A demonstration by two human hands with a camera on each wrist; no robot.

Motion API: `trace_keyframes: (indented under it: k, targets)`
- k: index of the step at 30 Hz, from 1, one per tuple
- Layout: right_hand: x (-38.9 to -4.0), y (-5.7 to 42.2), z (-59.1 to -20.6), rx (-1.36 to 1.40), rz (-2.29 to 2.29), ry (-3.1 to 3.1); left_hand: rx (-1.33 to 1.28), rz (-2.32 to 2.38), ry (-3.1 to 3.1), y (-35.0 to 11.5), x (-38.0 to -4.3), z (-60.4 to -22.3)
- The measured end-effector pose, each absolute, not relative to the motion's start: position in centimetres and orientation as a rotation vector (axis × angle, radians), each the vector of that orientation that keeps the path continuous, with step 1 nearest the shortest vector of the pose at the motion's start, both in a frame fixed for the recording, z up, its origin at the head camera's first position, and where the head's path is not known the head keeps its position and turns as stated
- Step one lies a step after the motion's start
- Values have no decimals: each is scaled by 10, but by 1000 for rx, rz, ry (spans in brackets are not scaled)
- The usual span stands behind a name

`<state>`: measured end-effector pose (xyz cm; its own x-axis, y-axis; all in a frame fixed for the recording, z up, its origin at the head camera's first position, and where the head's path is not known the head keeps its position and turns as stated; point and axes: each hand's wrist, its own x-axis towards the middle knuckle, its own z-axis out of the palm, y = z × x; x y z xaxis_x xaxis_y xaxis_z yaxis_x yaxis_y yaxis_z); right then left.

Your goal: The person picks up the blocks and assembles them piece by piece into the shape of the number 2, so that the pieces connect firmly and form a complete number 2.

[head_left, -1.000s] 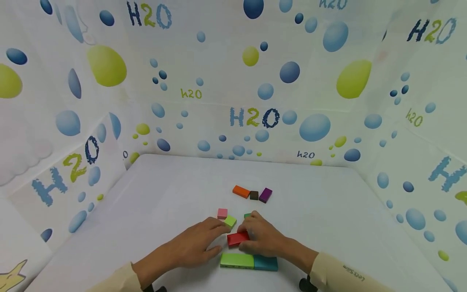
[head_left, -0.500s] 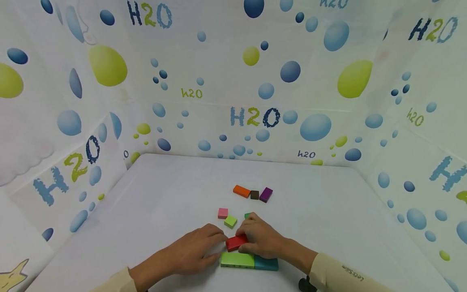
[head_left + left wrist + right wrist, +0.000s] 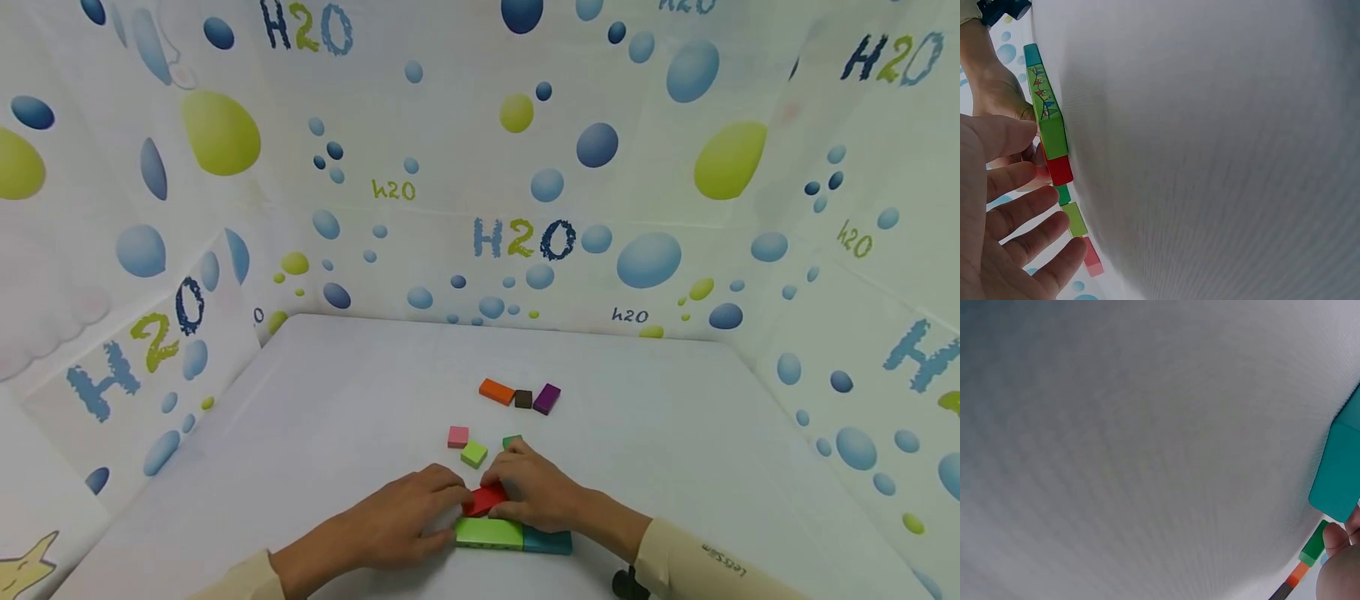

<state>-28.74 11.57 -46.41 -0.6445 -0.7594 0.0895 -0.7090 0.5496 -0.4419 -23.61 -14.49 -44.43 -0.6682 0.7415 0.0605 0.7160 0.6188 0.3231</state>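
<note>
My right hand (image 3: 540,490) pinches a red block (image 3: 484,501) between thumb and fingers, just behind a longer light green block (image 3: 489,534). A teal block (image 3: 547,541) continues the row on the right, end to end with the light green one. At the red block's left end rest the fingertips of my left hand (image 3: 405,510). Its fingers are loosely spread in the left wrist view, with the thumb close to the light green block (image 3: 1054,137), which bears a printed bunting pattern. The right hand covers part of the red block.
Behind the hands lie a pink block (image 3: 458,437), a small lime block (image 3: 474,454) and a green block (image 3: 512,442) partly hidden by the right hand. Farther back are orange (image 3: 497,392), dark brown (image 3: 523,399) and purple (image 3: 547,399) blocks. Patterned walls enclose the white table (image 3: 360,375).
The red block has been drawn nearer to the light green block and slightly left by the right hand. The left hand's fingertips have come to its left end.
</note>
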Motion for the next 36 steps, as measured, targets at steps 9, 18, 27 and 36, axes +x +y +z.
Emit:
trace_keyframes:
  k: [9,18,27,36]
  targets:
    - [-286,117,-460,-1264,-691,2664,1285,518,2761,-142,-236,-447]
    - [-293,123,-460,-1125,-843,2662,1327,532,2745,-136,-238,-447]
    - [-310,130,-457,-1117,-941,2822,1529,481,2736,-128,-239,-448]
    - [-331,146,-453,-872,-896,2970,1632,409,2709,-123,-240,-447]
